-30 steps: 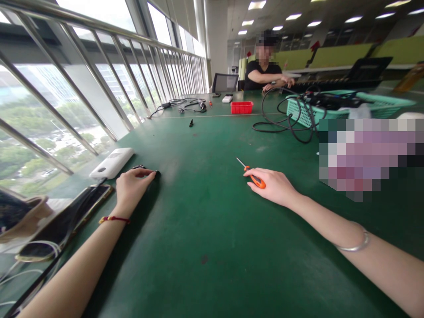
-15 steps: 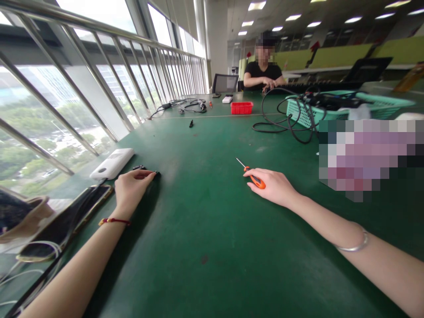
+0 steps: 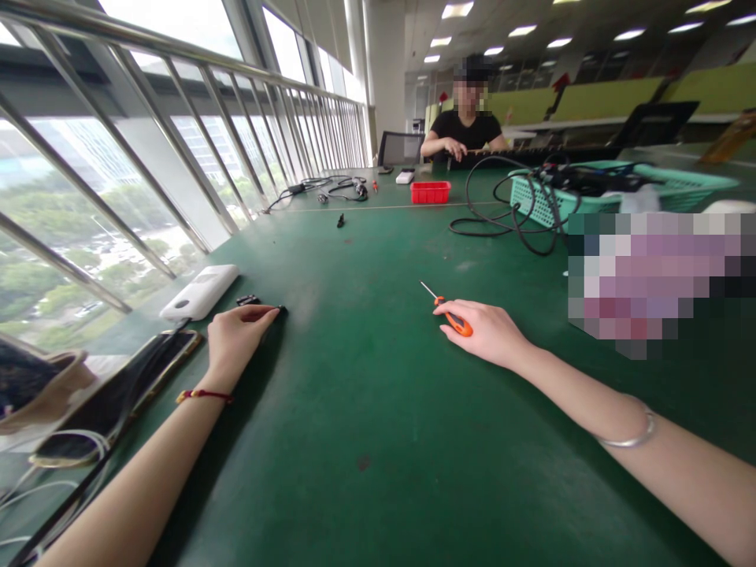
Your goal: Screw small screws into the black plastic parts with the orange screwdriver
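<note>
On the left of the green table (image 3: 354, 394), my left hand (image 3: 239, 335) pinches a small black piece (image 3: 283, 309) between thumb and fingertips. Its exact kind is too small to make out. Just behind that hand lies another small black part (image 3: 247, 299), partly covered by the fingers. My right hand (image 3: 487, 335) is closed loosely around the orange and black handle of a screwdriver (image 3: 456, 318). The thin metal shaft points away and to the left, low over the table or resting on it; I cannot tell which.
A white device (image 3: 204, 291) and a dark phone (image 3: 118, 394) with cables line the left edge beside the railing. Farther off are a small black piece (image 3: 341, 221), a red bin (image 3: 430, 192), and a teal basket (image 3: 531, 201) with black cables. A person (image 3: 466, 126) sits at the far end.
My left hand has shifted very slightly to the right with the small black piece. My right hand and the screwdriver stay put. The far person's hands have moved left.
</note>
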Motion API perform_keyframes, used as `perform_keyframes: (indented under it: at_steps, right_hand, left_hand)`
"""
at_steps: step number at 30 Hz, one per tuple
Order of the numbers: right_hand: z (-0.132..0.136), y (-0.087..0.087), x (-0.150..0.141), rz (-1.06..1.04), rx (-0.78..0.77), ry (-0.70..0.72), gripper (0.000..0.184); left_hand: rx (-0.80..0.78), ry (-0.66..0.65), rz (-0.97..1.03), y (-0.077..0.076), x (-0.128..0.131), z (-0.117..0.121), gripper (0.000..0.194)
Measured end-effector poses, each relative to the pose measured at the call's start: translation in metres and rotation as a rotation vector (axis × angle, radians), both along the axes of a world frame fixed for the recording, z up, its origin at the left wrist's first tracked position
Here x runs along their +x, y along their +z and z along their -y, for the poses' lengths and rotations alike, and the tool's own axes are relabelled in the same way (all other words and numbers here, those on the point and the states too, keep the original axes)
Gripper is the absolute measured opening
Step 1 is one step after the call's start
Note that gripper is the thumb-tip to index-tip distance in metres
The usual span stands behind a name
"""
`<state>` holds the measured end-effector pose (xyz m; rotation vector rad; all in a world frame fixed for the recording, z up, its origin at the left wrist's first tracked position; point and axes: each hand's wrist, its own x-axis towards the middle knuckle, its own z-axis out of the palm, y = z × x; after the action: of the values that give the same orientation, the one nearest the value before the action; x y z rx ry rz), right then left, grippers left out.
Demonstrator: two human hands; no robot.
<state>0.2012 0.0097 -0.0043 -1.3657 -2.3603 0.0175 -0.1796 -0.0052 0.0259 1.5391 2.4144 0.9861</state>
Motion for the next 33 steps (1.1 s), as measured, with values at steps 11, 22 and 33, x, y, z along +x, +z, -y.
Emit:
perform_keyframes:
  at_steps: [11,22,33]
  right_hand:
    - [0.001,0.0,0.0,-0.022,0.013,0.006,0.025]
    - [0.004,0.006,-0.003,-0.616,-0.035,-0.063,0.016]
    - [0.006,0.069,-0.016,-0.995,0.104,-0.016,0.015]
  left_hand:
    - [-0.017,-0.31,0.036,-0.003,0.014,-0.005,0.037]
    - [0.06,-1.097,0.106,-0.018,0.172,-0.015,0.012]
    - [0.07,-1.114,0.057,-0.025,0.179,-0.019,0.01]
